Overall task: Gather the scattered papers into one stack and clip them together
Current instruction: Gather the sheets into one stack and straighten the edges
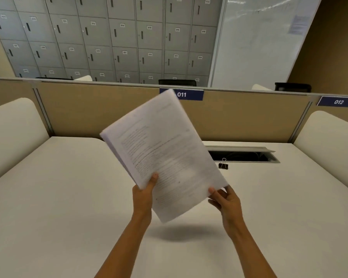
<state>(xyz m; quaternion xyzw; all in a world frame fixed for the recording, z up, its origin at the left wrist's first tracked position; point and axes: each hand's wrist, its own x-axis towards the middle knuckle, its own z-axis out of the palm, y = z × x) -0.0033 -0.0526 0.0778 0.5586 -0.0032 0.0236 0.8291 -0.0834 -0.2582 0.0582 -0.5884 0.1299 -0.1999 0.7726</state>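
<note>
1. All the sheets I can see are already in one white printed paper stack (pixel 163 157), so I judge the gathering done
2. The stack is lifted off the pale cream desk (pixel 68 197), tilted, with its far corner leaning toward 12 o'clock
3. My left grip (pixel 144 195) is clamped on the stack's lower edge at 7 o'clock, thumb on the front face
4. My right grip (pixel 227 201) pinches the lower corner at 5 o'clock, thumb on top and fingers curled behind
5. The edges look roughly flush, but blur hides the detail, so a squaring tap on the desk may still be needed
6. Clipping is not yet done: the small black binder clip with silver wire handles (pixel 223 164) stands untouched on the desk at 3 o'clock from the stack, just before the grey-framed cable slot (pixel 241 155)
7. What is left: free one grip, fetch the clip and clamp it over an edge
</note>
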